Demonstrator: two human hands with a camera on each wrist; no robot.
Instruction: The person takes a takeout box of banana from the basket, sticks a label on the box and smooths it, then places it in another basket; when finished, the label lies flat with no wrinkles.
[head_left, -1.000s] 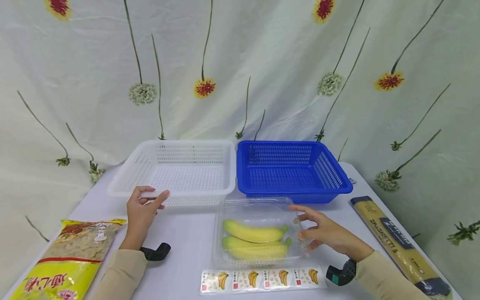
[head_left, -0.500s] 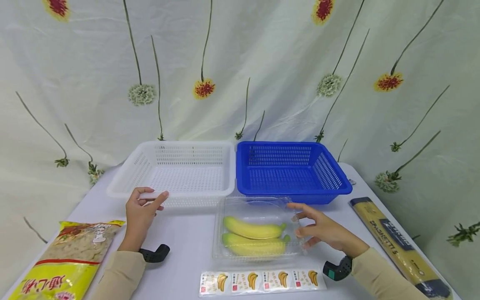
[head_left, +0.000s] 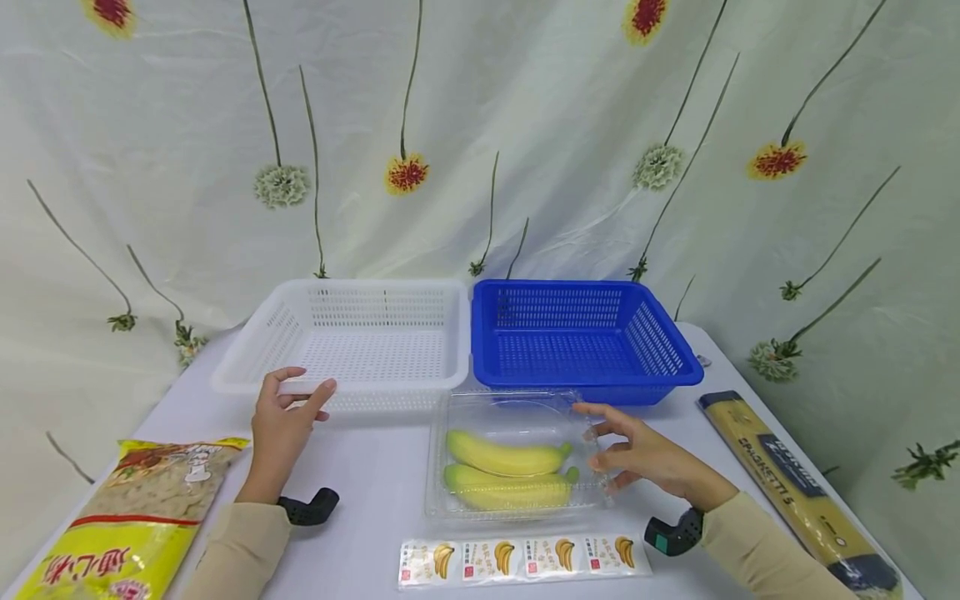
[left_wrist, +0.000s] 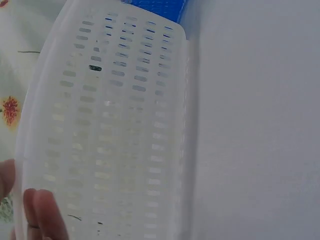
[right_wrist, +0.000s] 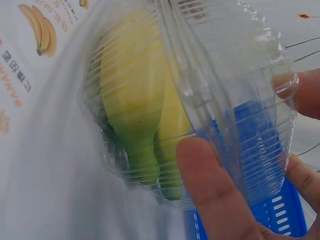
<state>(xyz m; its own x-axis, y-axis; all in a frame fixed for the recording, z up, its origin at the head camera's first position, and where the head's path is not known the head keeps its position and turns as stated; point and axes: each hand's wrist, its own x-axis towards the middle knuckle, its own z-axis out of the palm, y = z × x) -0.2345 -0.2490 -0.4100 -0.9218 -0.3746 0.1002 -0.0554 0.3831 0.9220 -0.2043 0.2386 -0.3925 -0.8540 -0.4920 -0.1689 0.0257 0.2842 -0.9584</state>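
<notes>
On the table (head_left: 367, 492), hands (head_left: 281, 427) (head_left: 648, 458) grip the white basket (head_left: 397, 387) and clear container (head_left: 502, 410), a yellow bag (head_left: 138, 517) cut off

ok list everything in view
white basket: 1, white, back left
blue basket: 1, blue, back right
clear box: 1, transparent, before blue basket
bananas: 2, yellow-green, inside clear box
label strip: 1, white, front centre
printed bag: 1, mostly yellow, left
spaghetti pack: 1, gold, right
small item: 1, unclear, back right
table: 1, white, underneath
flowered cloth: 1, pale, behind
wrist cameras: 2, black, wrists
sleeves: 2, beige, forearms
left hand: 1, gripping white basket
right hand: 1, gripping clear box
</notes>
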